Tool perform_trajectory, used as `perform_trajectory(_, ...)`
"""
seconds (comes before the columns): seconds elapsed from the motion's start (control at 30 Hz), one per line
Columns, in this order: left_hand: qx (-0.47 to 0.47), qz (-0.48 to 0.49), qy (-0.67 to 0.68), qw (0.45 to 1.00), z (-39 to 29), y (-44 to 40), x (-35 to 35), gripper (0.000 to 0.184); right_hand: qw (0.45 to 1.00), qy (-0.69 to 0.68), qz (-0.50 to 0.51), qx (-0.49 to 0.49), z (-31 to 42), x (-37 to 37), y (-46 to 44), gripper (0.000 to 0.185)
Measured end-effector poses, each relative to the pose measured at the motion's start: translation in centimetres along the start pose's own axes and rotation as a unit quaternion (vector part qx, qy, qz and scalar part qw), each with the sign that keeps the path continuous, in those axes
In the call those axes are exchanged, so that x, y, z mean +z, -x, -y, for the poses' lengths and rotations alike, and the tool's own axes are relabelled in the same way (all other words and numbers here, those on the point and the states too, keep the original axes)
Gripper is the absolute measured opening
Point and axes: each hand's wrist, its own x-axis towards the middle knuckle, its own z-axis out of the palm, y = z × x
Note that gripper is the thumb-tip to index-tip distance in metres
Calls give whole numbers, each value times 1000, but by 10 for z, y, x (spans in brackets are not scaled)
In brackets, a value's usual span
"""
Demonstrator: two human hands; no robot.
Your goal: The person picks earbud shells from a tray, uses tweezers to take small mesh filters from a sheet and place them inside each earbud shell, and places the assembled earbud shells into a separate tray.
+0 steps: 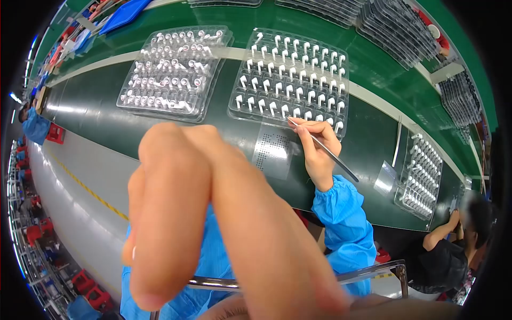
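Note:
Very close to the camera and blurred, my left hand (176,202) is raised with its fingers bent and closed; what they hold, if anything, is hidden. Farther off, my right hand (318,146), in a blue sleeve (341,213), pinches a thin metal tool (341,161) like tweezers. The tool's tip is at the front row of a clear tray (234,113) holding several white earbud-shaped pieces (273,108). Whether the tip touches a piece is too small to tell. Left of it, stacked clear trays (160,113) hold white pieces with round ends.
A clear sheet with dark dots (272,152) lies on the dark green work surface (90,109). Another filled tray (418,178) is at the right, near a co-worker (442,256). Stacked empty trays (397,32) stand at the back. A metal frame (368,272) crosses the bottom.

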Motion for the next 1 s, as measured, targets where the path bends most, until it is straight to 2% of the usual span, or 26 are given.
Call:
perform_trajectory(0.07,-90,-98,-21,991,-14,0,21,8,1000,3,2,2,0,-1,0,4)
perform_trajectory(0.1,-89,-96,-22,991,-15,1,25,8,1000,6,0,-4,-1,-1,-1,4)
perform_trajectory(0.33,42,-28,-16,999,-19,6,42,9,1000,21,7,3,-2,-3,-1,3)
perform_trajectory(0.6,188,48,-14,981,-14,13,43,10,999,27,17,-4,-5,-3,-2,3)
perform_trajectory(1.0,201,66,-13,977,-13,-6,64,10,999,22,23,-10,-4,-3,-2,4)
